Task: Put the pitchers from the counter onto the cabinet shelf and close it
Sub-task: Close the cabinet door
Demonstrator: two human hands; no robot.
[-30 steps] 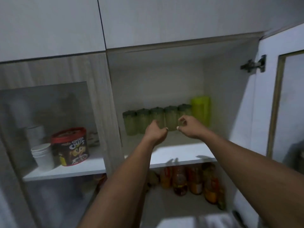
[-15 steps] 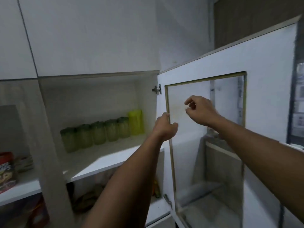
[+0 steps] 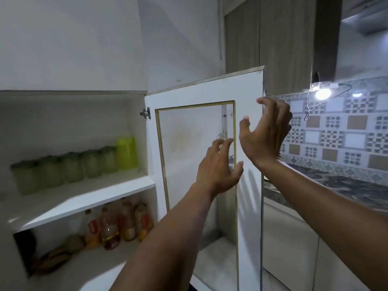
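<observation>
The cabinet stands open, its white glass-paned door (image 3: 189,95) swung out toward me. Several green-lidded pitchers (image 3: 71,166) stand in a row at the back of the upper shelf (image 3: 88,196), with a yellow-green pitcher (image 3: 126,153) at the row's right end. My left hand (image 3: 218,166) is raised in front of the door's glass pane, fingers spread, holding nothing. My right hand (image 3: 266,131) is at the door's free edge, fingers curled and apart, empty; whether it touches the edge I cannot tell.
The lower shelf holds several bottles (image 3: 117,225) and dark items at the left. To the right are a patterned tile wall (image 3: 340,127), a lit bulb (image 3: 323,93) and a dark stone counter (image 3: 336,185). White upper cabinet fronts (image 3: 73,43) hang above.
My view has swung right, from the shelf to the door. Both hands left the pitchers and moved to the open door, their fingers spreading; the right hand has reached the door's outer edge.
</observation>
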